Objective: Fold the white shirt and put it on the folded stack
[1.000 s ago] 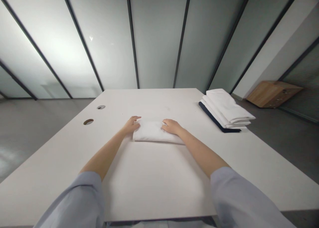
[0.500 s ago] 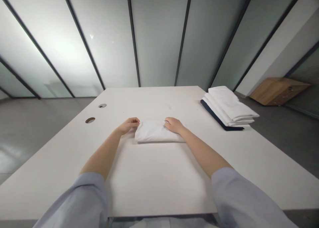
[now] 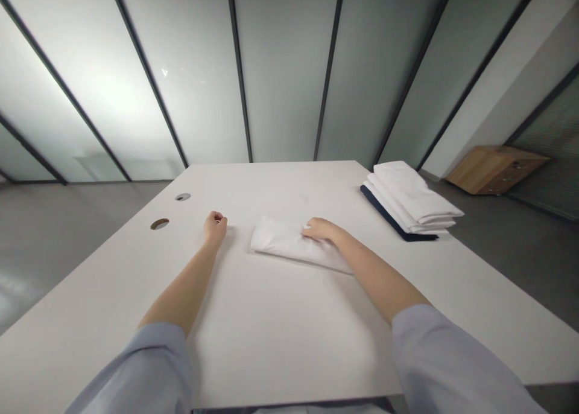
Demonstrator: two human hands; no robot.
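A folded white cloth [image 3: 283, 240] lies near the middle of the white table [image 3: 271, 329], turned at a slant. My right hand [image 3: 319, 229] grips its right end, fingers curled into the fabric. My left hand [image 3: 214, 226] rests on the table a little left of the cloth, apart from it, with fingers curled into a loose fist and nothing in them.
A stack of folded white cloths on a dark one [image 3: 409, 201] sits at the table's far right. Two round cable holes [image 3: 160, 223] are at the far left. A wooden cabinet [image 3: 496, 169] stands on the floor to the right. Glass panels rise behind the table.
My left hand has let go of the cloth and moved left. My right hand has turned the cloth so its right end points nearer to me.
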